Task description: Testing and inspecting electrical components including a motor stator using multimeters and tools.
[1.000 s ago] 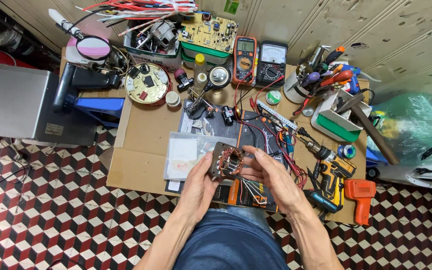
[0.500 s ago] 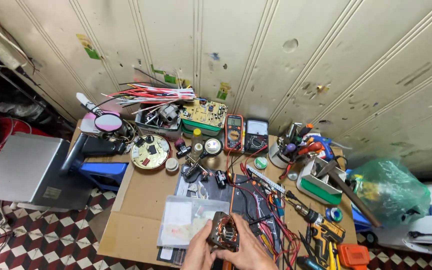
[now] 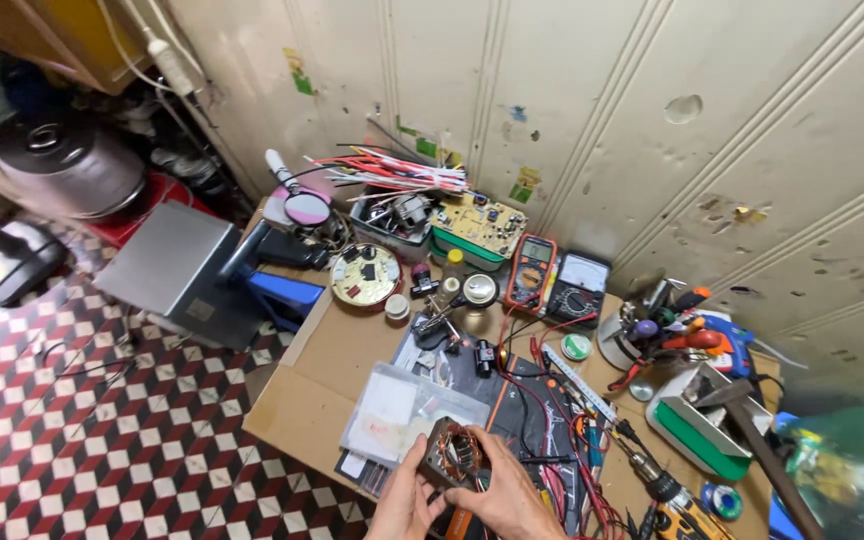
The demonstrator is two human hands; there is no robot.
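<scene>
Copper windings are showing inside the small motor stator, which both hands are gripping low over the table. Left hand is clasping its left side, beside the clear plastic box. Right hand is clasping its right side, with red wires lying just beyond.

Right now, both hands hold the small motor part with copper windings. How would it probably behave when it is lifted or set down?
The motor part looks stiff and probably heavy for its size, given its metal frame and copper coils. Its thin windings seem fragile, so fingers should avoid them.
</scene>
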